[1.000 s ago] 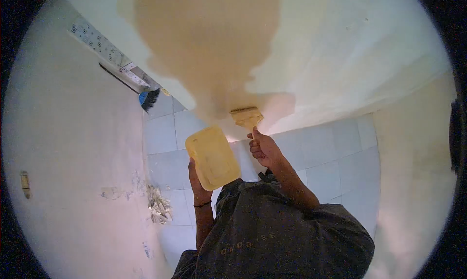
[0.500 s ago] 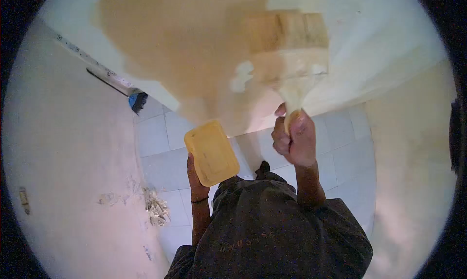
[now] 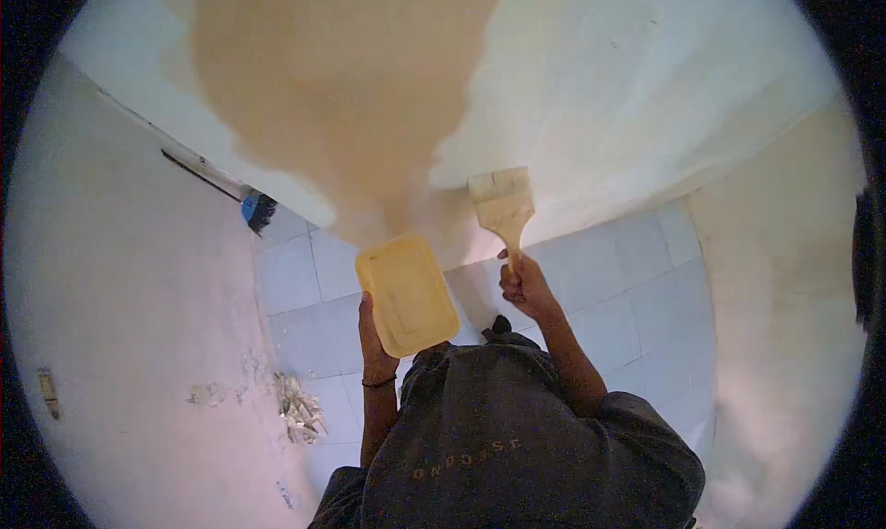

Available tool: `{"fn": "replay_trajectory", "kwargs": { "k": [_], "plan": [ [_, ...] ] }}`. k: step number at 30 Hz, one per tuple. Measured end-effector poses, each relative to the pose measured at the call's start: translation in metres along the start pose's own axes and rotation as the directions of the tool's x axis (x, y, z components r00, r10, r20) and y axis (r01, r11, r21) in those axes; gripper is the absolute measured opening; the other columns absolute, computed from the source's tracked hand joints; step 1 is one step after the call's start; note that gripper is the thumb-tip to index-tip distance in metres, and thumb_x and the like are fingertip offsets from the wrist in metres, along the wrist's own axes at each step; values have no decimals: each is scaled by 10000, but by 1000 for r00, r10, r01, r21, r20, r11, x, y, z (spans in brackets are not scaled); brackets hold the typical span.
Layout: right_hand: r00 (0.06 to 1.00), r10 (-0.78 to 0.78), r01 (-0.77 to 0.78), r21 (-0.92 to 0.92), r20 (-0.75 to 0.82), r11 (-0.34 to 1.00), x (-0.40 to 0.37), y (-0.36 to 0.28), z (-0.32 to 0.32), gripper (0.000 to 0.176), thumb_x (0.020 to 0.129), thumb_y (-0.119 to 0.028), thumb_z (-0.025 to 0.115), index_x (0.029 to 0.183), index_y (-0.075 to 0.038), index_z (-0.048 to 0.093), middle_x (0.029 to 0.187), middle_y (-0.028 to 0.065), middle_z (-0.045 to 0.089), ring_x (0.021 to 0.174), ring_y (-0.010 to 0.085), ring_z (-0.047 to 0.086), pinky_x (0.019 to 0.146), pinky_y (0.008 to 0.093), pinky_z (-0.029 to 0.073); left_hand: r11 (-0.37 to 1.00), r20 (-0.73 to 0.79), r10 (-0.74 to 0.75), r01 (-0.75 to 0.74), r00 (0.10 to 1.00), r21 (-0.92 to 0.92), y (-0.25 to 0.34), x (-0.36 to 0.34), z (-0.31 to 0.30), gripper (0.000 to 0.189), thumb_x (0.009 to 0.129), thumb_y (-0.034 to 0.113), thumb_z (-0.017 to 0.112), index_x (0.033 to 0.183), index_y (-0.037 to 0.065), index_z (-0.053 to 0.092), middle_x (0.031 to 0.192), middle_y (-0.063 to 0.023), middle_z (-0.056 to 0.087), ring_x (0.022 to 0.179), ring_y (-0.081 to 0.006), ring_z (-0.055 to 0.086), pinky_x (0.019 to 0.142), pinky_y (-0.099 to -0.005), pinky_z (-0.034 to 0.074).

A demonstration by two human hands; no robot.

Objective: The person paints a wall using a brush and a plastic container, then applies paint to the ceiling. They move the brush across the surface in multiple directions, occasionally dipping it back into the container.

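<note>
My right hand [image 3: 529, 286] is closed round the handle of a wide paintbrush [image 3: 504, 204] whose bristles point up toward the wall [image 3: 572, 95]. The bristle end overlaps the lower wall, just right of a large tan patch [image 3: 341, 77]. In my left hand [image 3: 374, 340] is a yellow rectangular plastic tub [image 3: 409, 294], gripped along its left side and held low in front of my body. Its open face is turned up toward me, and pale smears show inside.
A broom [image 3: 259, 213] with blue and black head leans in the left corner. Pale scraps [image 3: 300, 407] lie on the tiled floor [image 3: 600, 280] by the left wall [image 3: 157, 326]. A side wall [image 3: 766, 280] stands to the right.
My right hand has lowered the paintbrush from close in front of the camera down toward the lower wall, away from me. The tub has barely moved.
</note>
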State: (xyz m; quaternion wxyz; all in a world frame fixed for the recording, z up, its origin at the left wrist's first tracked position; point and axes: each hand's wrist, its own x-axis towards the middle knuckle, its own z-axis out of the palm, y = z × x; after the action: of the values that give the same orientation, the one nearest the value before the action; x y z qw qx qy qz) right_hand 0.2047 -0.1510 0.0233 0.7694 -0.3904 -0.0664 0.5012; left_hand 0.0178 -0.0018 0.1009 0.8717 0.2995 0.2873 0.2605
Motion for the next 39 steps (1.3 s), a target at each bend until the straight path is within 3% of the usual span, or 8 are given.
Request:
{"fn": "replay_trajectory", "kwargs": {
  "k": [7, 13, 15, 18, 22, 25, 32, 39],
  "plan": [
    [969, 244, -223, 299, -38, 928, -28, 7, 30, 332, 848, -404, 376, 986, -105, 421, 547, -39, 312, 384, 24, 216, 290, 147, 193, 999, -44, -47, 47, 998, -13, -3, 5, -12, 476, 870, 366, 318, 1165, -7, 345, 1093, -131, 471, 982, -209, 494, 817, -351, 432],
    [982, 179, -190, -282, -63, 940, -51, -45, 84, 356, 841, -412, 399, 994, -94, 439, 540, -45, 346, 382, 26, 241, 306, 159, 187, 1000, -7, -23, 23, 1000, 0, -3, 8, -15, 429, 871, 334, 328, 1123, -9, 384, 1030, -127, 502, 936, -203, 520, 773, -326, 452],
    [999, -10, -40, -860, -52, 509, -47, -60, 99, 350, 843, -373, 402, 965, -55, 480, 586, 71, 507, 453, 190, 485, 438, 314, 397, 994, -17, -69, 68, 997, -89, 2, 13, -13, 431, 868, 337, 334, 1121, -9, 384, 1023, -125, 503, 932, -203, 520, 764, -322, 456],
    [999, -34, -11, -988, -16, 156, -53, -78, 135, 344, 837, -346, 404, 973, -42, 489, 675, 156, 572, 617, 305, 570, 552, 394, 431, 990, -23, -84, 81, 996, -119, 7, 8, -4, 434, 862, 344, 343, 1113, -9, 383, 1007, -122, 506, 924, -203, 522, 751, -318, 461],
    [998, 58, 17, -998, 20, 56, -47, -73, 137, 339, 836, -334, 397, 1006, -51, 475, 709, 198, 569, 681, 341, 568, 570, 433, 429, 996, 20, 43, -44, 999, 75, -9, 14, -12, 421, 861, 336, 358, 1100, -11, 379, 992, -121, 506, 916, -201, 523, 751, -314, 459],
    [1000, 2, 7, -941, 6, -339, -37, -61, 135, 346, 832, -310, 414, 1069, -61, 460, 664, 170, 559, 638, 317, 568, 557, 423, 436, 999, -33, 25, -26, 999, -36, -26, 27, -16, 421, 858, 332, 378, 1095, -15, 378, 993, -117, 504, 913, -193, 522, 754, -308, 455],
    [999, -9, 31, -904, 39, -426, -29, -54, 131, 376, 830, -345, 407, 1074, -66, 470, 674, 164, 560, 573, 295, 566, 505, 409, 447, 975, -9, -1, -1, 1000, -222, -48, 44, -24, 415, 851, 312, 411, 1103, -16, 373, 1005, -110, 499, 907, -181, 520, 774, -296, 441],
    [999, -25, 34, -921, 48, -389, -32, -45, 120, 378, 829, -345, 410, 1077, -65, 464, 679, 174, 558, 589, 317, 562, 531, 421, 446, 997, 14, 13, -12, 1000, -79, -47, 35, -21, 405, 856, 278, 404, 1134, -13, 348, 1036, -121, 484, 925, -189, 515, 789, -302, 437]
  ]
}}
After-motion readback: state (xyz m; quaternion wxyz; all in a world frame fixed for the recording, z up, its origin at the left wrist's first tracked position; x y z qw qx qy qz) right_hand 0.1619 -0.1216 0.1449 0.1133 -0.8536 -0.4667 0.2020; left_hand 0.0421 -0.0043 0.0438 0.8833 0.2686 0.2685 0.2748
